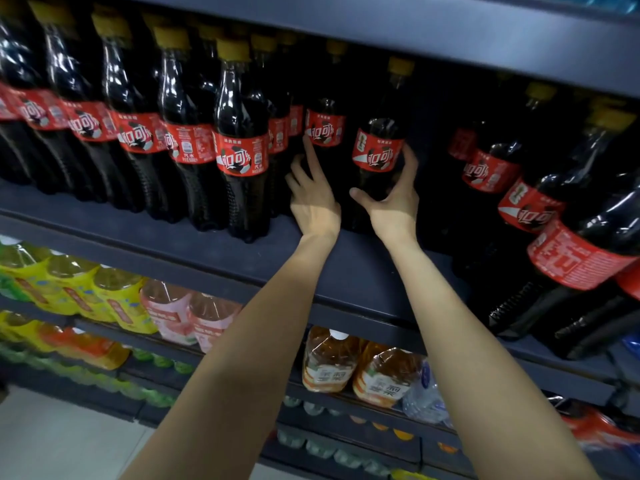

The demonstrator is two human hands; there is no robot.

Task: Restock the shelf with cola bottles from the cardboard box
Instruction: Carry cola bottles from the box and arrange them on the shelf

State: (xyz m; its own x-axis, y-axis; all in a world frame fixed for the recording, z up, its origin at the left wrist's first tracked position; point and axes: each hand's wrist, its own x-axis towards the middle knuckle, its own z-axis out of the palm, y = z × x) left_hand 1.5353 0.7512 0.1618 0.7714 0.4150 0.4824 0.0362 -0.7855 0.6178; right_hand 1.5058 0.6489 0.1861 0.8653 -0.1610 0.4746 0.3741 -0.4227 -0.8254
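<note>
Bottles of cola already fill the left part of the shelf in a tight front row, so this part of the restocking looks done. Next comes the left hand; its fingers are straight and relaxed, touching a bottle further back and grasping nothing. Beside it the right hand grasps a cola bottle, standing upright on the shelf in the gap. To the right a dark free space remains, so I judge more bottles are needed. Large cola bottles at the far right limit this space. The cardboard box is not in view. Tea bottles stand on the lower shelf.
</note>
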